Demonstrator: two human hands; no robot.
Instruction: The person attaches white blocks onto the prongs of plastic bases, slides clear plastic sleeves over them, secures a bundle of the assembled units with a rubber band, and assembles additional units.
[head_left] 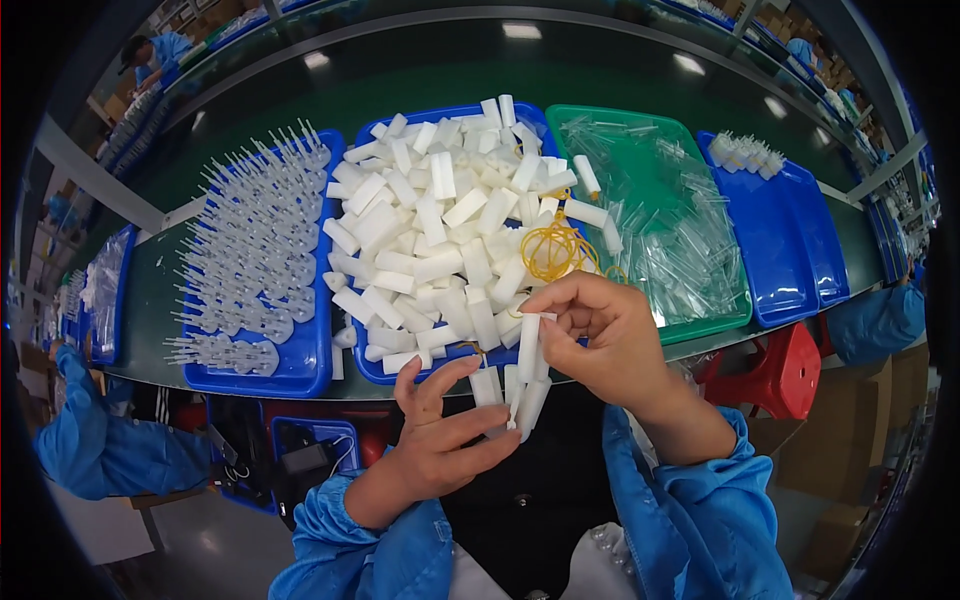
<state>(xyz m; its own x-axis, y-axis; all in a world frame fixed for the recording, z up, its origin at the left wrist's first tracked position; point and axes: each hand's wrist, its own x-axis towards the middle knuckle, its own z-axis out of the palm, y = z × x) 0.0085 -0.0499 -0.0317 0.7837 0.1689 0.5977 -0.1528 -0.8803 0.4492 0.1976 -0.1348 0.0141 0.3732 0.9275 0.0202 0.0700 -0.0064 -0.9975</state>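
At the lower middle of the frame, the left hand (440, 435) has its fingers spread; the lower fingertips touch a small bunch of white foam-like blocks (533, 405), but whether they grip it I cannot tell. The right hand (600, 335) pinches, with thumb and forefinger, the top of one block in this bunch, where a thin yellow band seems to pass. The blocks lean at different angles, so a loose left hand could let one slip out; a band pulled unevenly could also snap off.

Just beyond, a high heap of similar blocks (430, 220) overfills the central blue tray; a bump could make some roll over the rim. Loose yellow rubber bands (548, 250) lie tangled at its right side, so picking one could drag others. Farther right is the green tray (625, 150) with clear tubes (690, 250).
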